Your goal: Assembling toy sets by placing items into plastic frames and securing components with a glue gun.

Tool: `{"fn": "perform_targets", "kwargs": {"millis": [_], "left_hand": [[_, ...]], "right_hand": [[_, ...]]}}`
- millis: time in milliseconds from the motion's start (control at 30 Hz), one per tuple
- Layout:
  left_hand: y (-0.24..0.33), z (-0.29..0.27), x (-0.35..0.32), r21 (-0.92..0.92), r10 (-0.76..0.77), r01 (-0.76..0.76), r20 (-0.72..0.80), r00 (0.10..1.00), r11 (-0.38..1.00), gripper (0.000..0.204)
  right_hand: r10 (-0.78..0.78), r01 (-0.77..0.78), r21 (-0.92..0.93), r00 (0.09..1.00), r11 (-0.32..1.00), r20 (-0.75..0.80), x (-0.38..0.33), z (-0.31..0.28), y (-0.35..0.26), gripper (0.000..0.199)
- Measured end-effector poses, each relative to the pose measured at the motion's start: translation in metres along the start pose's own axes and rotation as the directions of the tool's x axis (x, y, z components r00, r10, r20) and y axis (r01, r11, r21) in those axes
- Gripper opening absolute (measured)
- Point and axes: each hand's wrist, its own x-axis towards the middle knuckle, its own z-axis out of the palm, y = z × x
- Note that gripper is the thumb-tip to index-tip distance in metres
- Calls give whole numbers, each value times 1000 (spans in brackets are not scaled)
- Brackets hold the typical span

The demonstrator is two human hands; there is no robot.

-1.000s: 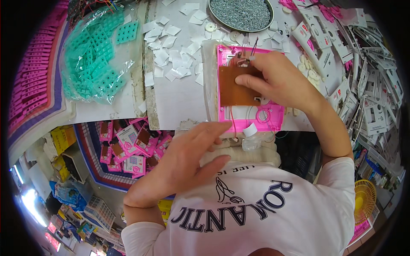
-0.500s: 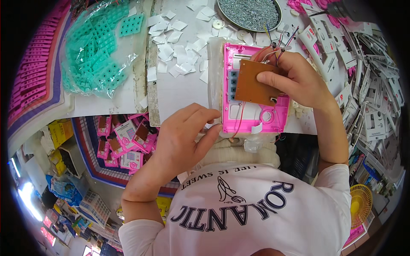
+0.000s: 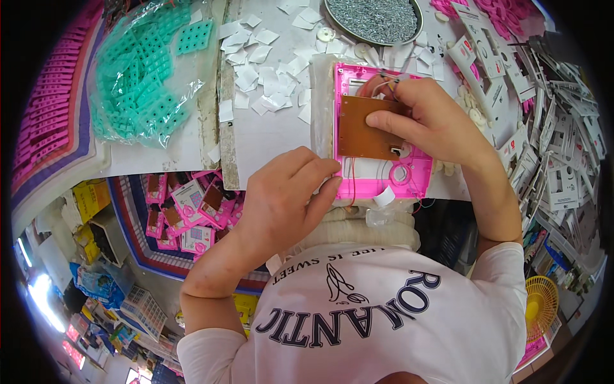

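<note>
My right hand (image 3: 432, 118) is closed on a brown circuit board (image 3: 368, 137), its thumb flat on the board's face. The board lies over the left and middle of a pink plastic housing (image 3: 409, 185), covering most of the teal button pad inside. Thin wires (image 3: 382, 86) show beside the right fingers, and a red wire (image 3: 353, 182) hangs below the board. At the housing's left edge my left hand (image 3: 281, 192) has curled fingers, with thumb and index fingertips on the rim. A small white paper piece (image 3: 384, 196) sits at the housing's lower edge.
A round tray of screws (image 3: 374, 22) stands at the back. White paper squares (image 3: 268, 77) lie scattered left of the housing. A bag of teal button pads (image 3: 144, 83) is farther left. White panels (image 3: 563, 147) pile up at right; a basket (image 3: 137, 237) holds finished-looking pink units below.
The right hand has moved the circuit board left and lower over the button pad. The wires that stuck up behind it are now down. The left fingertips have come onto the housing's rim.
</note>
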Motion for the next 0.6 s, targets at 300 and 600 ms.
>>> {"fn": "perform_targets", "kwargs": {"millis": [300, 600], "left_hand": [[-7, -2, 8, 101, 70, -69, -7, 998, 993, 19], [-9, -3, 10, 124, 80, -79, -6, 997, 989, 16]], "right_hand": [[58, -56, -118, 998, 991, 13, 6, -2, -24, 27], [39, -39, -189, 999, 981, -1, 6, -1, -30, 25]]}}
